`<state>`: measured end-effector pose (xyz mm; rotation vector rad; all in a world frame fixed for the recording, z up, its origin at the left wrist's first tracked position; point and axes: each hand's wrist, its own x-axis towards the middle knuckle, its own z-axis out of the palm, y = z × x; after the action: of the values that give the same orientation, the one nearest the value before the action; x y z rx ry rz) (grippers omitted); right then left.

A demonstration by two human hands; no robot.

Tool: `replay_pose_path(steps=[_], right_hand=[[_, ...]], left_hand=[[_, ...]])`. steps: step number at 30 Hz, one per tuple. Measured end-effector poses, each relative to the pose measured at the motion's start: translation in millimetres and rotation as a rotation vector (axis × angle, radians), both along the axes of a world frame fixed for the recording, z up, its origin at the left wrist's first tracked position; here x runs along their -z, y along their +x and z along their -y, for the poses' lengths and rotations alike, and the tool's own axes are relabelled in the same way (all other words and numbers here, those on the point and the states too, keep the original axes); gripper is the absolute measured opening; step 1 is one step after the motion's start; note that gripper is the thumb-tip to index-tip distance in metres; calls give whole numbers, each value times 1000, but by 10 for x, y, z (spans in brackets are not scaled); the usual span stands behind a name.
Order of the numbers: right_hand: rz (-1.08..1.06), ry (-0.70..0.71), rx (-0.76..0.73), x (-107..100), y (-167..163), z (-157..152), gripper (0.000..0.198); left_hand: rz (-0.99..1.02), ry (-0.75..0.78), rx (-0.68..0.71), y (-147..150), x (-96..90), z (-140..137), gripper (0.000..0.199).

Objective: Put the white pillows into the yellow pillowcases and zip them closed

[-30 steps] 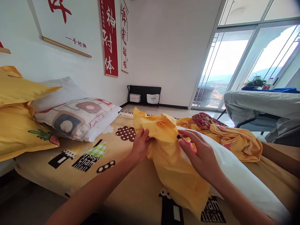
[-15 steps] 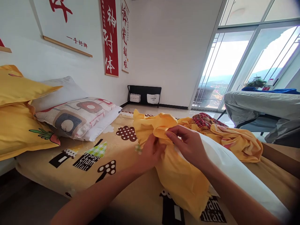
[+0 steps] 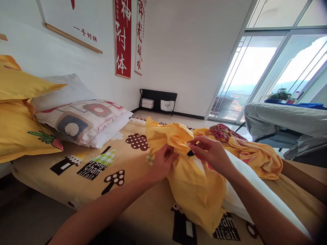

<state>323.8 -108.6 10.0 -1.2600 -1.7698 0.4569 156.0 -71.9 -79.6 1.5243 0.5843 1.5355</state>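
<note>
A yellow pillowcase (image 3: 195, 190) hangs bunched between my hands over the bed, with dark and red print showing in its folds. My left hand (image 3: 165, 161) is closed on the gathered cloth near its middle. At the upper right edge of the cloth, my right hand (image 3: 209, 151) pinches the fabric between thumb and fingers. A white pillow (image 3: 245, 183) lies to the right, partly behind the pillowcase and under my right forearm.
The bed's patterned sheet (image 3: 138, 183) spreads below. Yellow pillows (image 3: 22, 129) and a patterned pillow (image 3: 84, 119) are stacked at left. Crumpled yellow cloth (image 3: 258, 156) and red plaid fabric (image 3: 222, 132) lie at right. A bare limb (image 3: 304, 177) reaches in at the right edge.
My right hand has shifted slightly right and lower along the pillowcase, and more of its dark and red print shows. My left hand keeps its grip. The view has tilted slightly.
</note>
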Motion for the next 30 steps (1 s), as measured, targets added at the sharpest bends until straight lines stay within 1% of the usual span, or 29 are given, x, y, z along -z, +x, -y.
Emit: replay_pose_path(steps=[4, 7, 9, 11, 13, 15, 19, 21, 23, 25, 27, 29, 30], right_hand=[[305, 114, 76, -15, -76, -20, 18], [552, 138, 104, -40, -135, -56, 6], [685, 180, 138, -44, -150, -97, 12], [770, 244, 206, -40, -145, -143, 19], [778, 304, 284, -32, -129, -184, 20], [725, 343, 360, -23, -111, -214, 18], [663, 381, 470, 6, -89, -246, 13], [645, 397, 492, 24, -87, -255, 14], [625, 403, 495, 36, -87, -265, 16], [602, 391, 487, 40, -86, -277, 17], [570, 371, 483, 39, -79, -289, 16], [527, 364, 477, 42, -62, -297, 14], [505, 365, 469, 46, -50, -299, 14]], left_hand=[[12, 19, 26, 21, 10, 19, 19], [11, 32, 20, 24, 18, 11, 20], [-18, 33, -9, 11, 8, 4, 16], [-67, 49, -42, -13, -19, 1, 18], [-120, 109, -85, -44, -62, 6, 20], [-168, 194, -141, -78, -114, 20, 18], [-290, 350, -234, -139, -221, 69, 17], [-341, 402, -267, -159, -269, 100, 18], [-362, 405, -285, -167, -308, 141, 18], [-388, 381, -264, -158, -328, 198, 19], [-454, 396, -219, -134, -326, 270, 20], [-520, 479, -221, -106, -306, 333, 18], [-540, 535, -250, -96, -291, 350, 16]])
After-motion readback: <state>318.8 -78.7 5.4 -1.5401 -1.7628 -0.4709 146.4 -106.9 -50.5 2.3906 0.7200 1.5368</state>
